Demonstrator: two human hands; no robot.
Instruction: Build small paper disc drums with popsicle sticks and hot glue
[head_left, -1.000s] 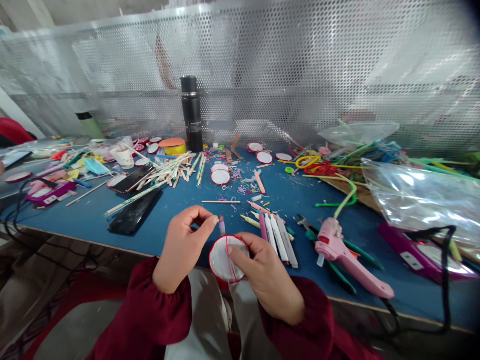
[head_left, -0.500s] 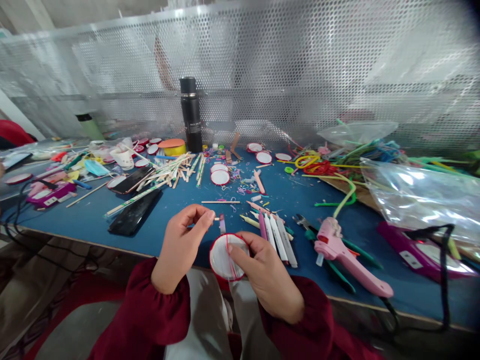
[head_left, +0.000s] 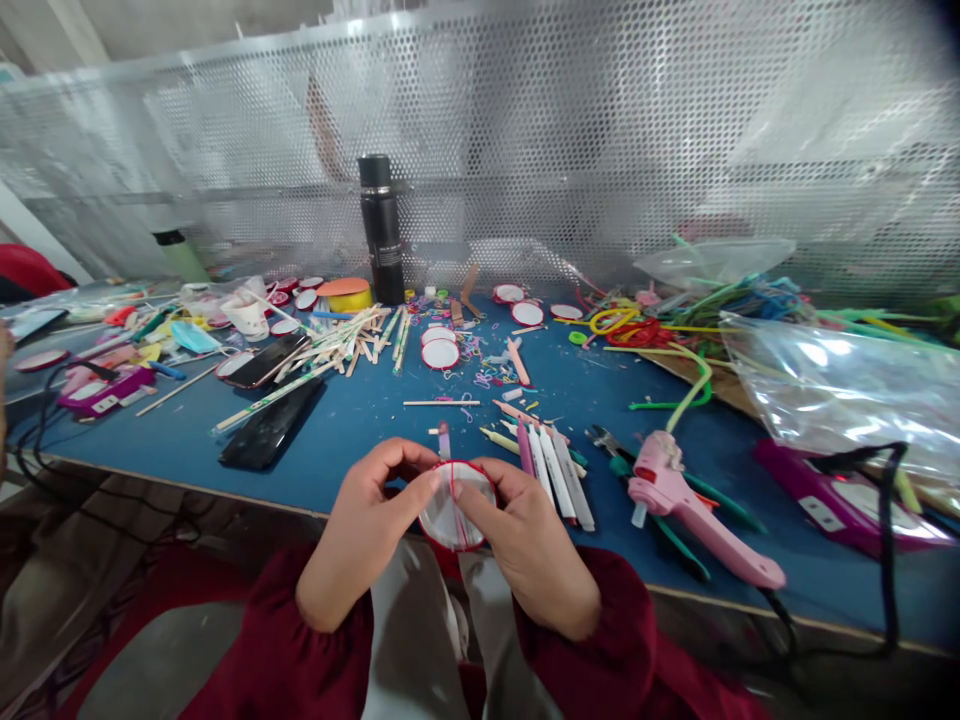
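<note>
A round white disc [head_left: 448,528] with a red rim is held above my lap at the table's front edge. Red thread [head_left: 454,482] runs across its face from the top of the rim downward. My left hand [head_left: 365,528] is closed on the disc's left edge, thumb on the upper left of the face. On the opposite side, my right hand [head_left: 534,545] grips the disc, its thumb pressed on the face beside the thread. The fingers behind the disc are hidden. Just beyond it lies a purplish strip [head_left: 444,442] on the table.
Several markers [head_left: 555,475] lie right of my hands, then pliers [head_left: 679,545] under a pink glue gun [head_left: 675,495]. A thin stick [head_left: 441,403] lies ahead. Similar discs [head_left: 440,354], a black bottle [head_left: 382,235] and phones [head_left: 262,430] are farther off. A metal mesh panel [head_left: 525,130] stands behind.
My left hand has come down and right from above the disc's left side and now holds its edge. The disc has shifted slightly. My right hand keeps its hold.
</note>
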